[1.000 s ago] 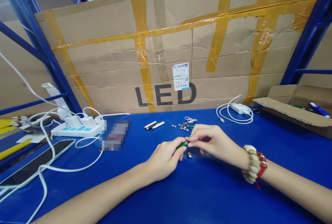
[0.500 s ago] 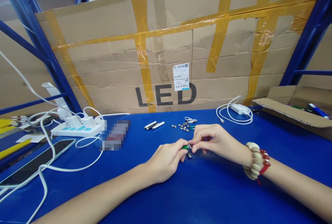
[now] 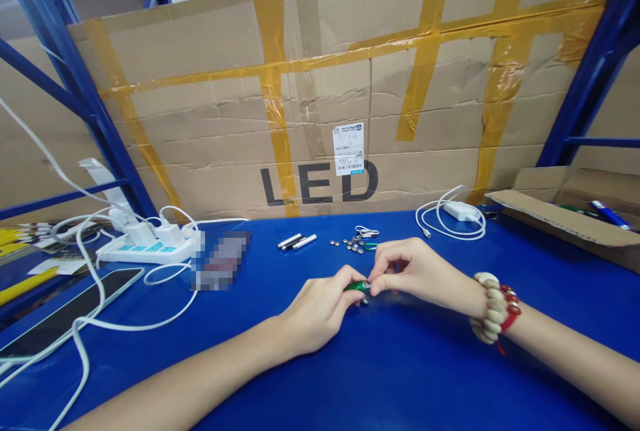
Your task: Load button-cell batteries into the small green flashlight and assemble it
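Note:
Between the thumb and fingers of my left hand (image 3: 323, 311) is a small green flashlight (image 3: 356, 286), its silvery end pointing right. My right hand (image 3: 413, 268), with beads at the wrist, pinches at that end; its fingertips hide whatever tiny part may be there. Just below the flashlight a small shiny metal piece (image 3: 365, 300) lies on the table, partly covered by my left fingers. Beyond the hands are several button cells (image 3: 354, 244), a green loop (image 3: 371, 246) and a bundle of pale cords (image 3: 367, 231).
Silver and black tubes (image 3: 297, 242) lie farther back. A white charger with cable (image 3: 457, 211) and an open cardboard box (image 3: 560, 218) stand right. On the left are a power strip (image 3: 145, 248), looping white cables, a phone (image 3: 70, 311) and a blurred-out item (image 3: 221, 261). Taped cardboard (image 3: 225, 138) rises behind.
The flashlight shows more of its green body now, as my left fingers have shifted slightly around it. My right hand stays pinched at its end, almost unmoved.

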The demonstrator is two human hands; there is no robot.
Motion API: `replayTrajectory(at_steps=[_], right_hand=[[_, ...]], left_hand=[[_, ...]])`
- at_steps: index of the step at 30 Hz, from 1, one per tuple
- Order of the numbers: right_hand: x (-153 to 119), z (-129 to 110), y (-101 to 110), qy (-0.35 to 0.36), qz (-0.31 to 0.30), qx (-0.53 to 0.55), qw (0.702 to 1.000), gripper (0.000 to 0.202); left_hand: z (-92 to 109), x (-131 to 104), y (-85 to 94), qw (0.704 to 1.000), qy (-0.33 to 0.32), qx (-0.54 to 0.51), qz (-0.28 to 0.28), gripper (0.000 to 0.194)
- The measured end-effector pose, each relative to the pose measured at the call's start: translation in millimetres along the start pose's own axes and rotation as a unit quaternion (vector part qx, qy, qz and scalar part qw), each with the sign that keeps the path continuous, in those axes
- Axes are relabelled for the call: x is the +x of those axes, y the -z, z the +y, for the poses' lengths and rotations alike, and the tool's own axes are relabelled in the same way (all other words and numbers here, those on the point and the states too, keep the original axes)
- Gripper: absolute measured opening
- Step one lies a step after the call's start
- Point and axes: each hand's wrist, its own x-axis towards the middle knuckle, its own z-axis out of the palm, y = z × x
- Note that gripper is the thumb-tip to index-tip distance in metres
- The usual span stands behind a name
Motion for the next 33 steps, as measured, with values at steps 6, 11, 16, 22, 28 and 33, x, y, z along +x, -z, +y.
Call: replayTrajectory(at_steps=[6,11,16,22,28,33], right_hand=[[-1,2,-4,-0.094,-0.018,0.083,0.992,0.029],[-1,11,-8,-0.132,-0.035,0.065,0.988,0.028],[-1,15,-11,-0.144,-0.061,0.115,0.981,0.026],[-4,8,-8,-0.099,-0.137,0.063,0.984,0.028],[-6,3,-7,-0.007,-0.152,-0.033,0.988,0.038],[-7,-5,-8,-0.008,-0.154,-0.087,0.984,0.046]], left_hand=[[-2,-1,-1.5,1.000,-0.019,-0.002,0.001,0.017],[-3,-3,-1.8,0.999,-0.032,0.025,-0.003,0.018],[-3,-3,-2.4,0.997,-0.050,0.057,-0.001,0.018],[-6,-4,-3.5,0.993,-0.102,0.054,-0.014,0.016],[-6,-2,-4.0,0.996,-0.079,0.035,0.000,0.013],[-5,-1,-3.0,0.997,-0.067,0.024,-0.002,0.014]])
